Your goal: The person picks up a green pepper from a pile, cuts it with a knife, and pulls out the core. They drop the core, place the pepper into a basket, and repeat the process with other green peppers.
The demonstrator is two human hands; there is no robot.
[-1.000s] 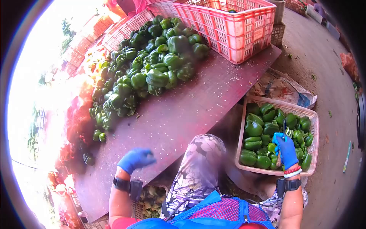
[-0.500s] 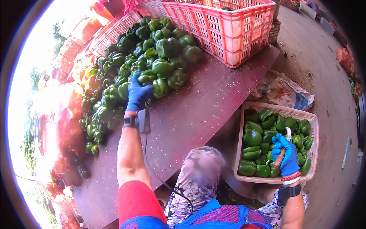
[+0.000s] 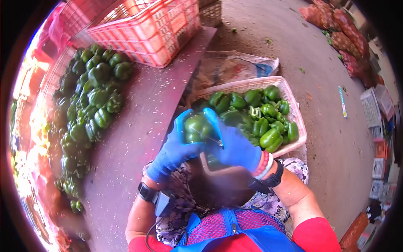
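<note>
Your left hand [image 3: 174,149], earlier reaching to the pile [image 3: 90,105], is now cupping a green pepper [image 3: 197,129] by the basket's [image 3: 300,126] left side. Your right hand [image 3: 236,145] is meeting its right side; blur is hiding any knife grip.

Seemingly a produce packing yard: pepper heap [image 3: 90,105], crates [image 3: 163,33], sacks [image 3: 344,38].
</note>
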